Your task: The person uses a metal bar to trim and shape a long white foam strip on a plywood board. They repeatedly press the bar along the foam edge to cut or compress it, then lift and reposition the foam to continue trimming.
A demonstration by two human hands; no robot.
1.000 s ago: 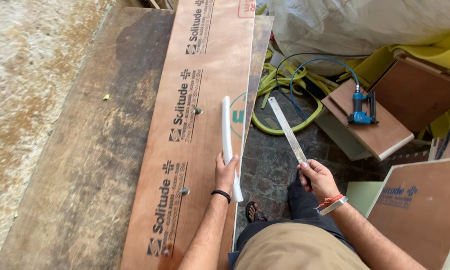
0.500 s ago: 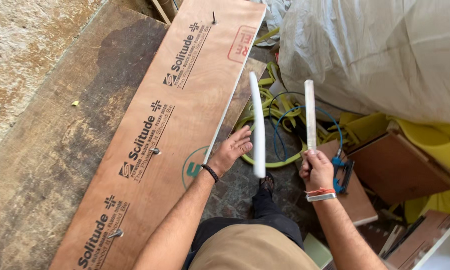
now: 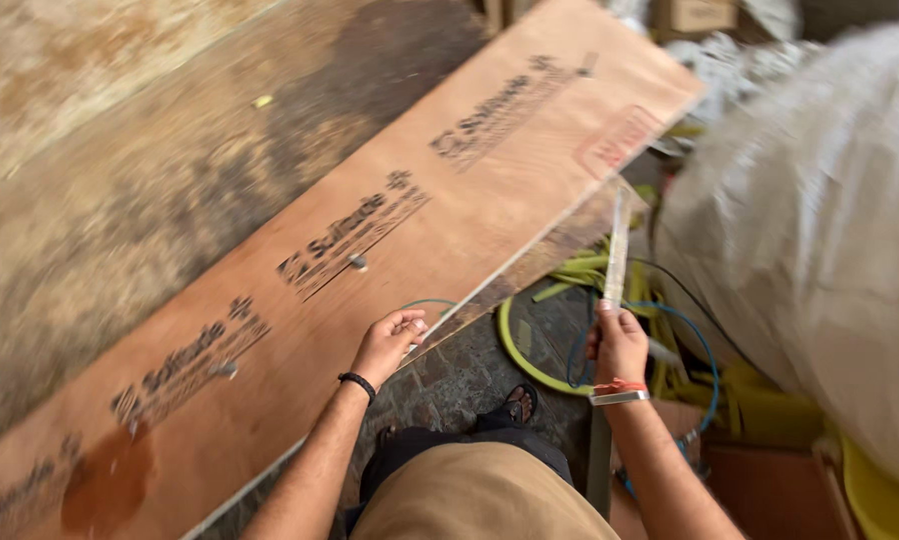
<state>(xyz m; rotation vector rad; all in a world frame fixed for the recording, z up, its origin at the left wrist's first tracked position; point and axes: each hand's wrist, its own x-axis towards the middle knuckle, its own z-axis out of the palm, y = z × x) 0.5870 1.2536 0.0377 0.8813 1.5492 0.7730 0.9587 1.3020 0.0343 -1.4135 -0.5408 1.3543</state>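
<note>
Your right hand (image 3: pixel 620 345) is closing around a narrow metal ruler (image 3: pixel 617 255), holding it upright. Your left hand (image 3: pixel 388 343) is gripping the long edge of a clear, blurred strip (image 3: pixel 530 270) lying along the smooth brown laminated board (image 3: pixel 300 300). Yellow and blue hoses (image 3: pixel 570 370) are crowding the floor gap. The strip, upright earlier, is now lying flat.

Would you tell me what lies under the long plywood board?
The plywood board rests on a worn wooden surface; its right edge overhangs a yellow hose on the floor. What lies beneath its middle is hidden.
</note>
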